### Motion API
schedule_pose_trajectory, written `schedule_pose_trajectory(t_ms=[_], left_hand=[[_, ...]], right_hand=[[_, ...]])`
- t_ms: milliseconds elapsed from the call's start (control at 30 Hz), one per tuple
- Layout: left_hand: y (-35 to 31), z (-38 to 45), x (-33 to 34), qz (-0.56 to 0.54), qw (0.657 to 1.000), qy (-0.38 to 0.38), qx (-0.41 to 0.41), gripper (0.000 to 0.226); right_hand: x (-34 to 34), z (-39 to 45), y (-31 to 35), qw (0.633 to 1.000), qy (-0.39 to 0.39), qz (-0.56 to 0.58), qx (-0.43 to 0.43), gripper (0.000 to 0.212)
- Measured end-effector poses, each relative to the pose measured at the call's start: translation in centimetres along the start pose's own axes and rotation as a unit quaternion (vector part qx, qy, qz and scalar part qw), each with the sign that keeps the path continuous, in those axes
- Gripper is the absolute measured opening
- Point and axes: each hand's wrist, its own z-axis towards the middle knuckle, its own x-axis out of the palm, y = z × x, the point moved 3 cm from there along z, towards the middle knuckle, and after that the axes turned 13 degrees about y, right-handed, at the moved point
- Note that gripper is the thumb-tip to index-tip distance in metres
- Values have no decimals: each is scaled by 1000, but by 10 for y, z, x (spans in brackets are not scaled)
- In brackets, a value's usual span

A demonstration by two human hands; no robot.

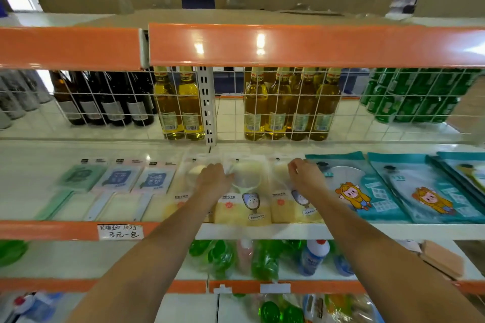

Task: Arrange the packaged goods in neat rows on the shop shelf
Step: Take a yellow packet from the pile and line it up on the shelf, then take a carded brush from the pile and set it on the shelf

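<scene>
Two hands, yellow packets lengthwise front-to-back

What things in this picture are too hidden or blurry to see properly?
- Left yellow packet: head view, the left hand and forearm cover its front.
- Right hand: its fingertips curl onto the right yellow packet, so the grip is unclear.
- Handwritten price tag: too blurred to read.
- Rightmost teal packet: cut off by the frame edge.

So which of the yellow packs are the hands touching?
The middle yellow pack under the left hand, and the right yellow pack under the right hand; the leftmost isn't clearly touched.
</scene>
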Motion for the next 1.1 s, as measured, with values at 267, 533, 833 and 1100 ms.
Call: schedule_pose_trajectory(t_ms=[267,533,833,1100], left_hand=[[4,-10,6,69,995,-71,9,42],[29,-41,-4,120,988,-96,11,37],[115,-97,-45,117,984,-108,-81,43],[233,-152,-67,81,973,-69,-203,41]], right_hand=[[11,7,10,998,23,-49,-34,31],[40,13,68,981,51,-136,-127,34],[96,-7,199,932,89,-217,-276,39],[155,-41,314,906,131,-191,-355,42]])
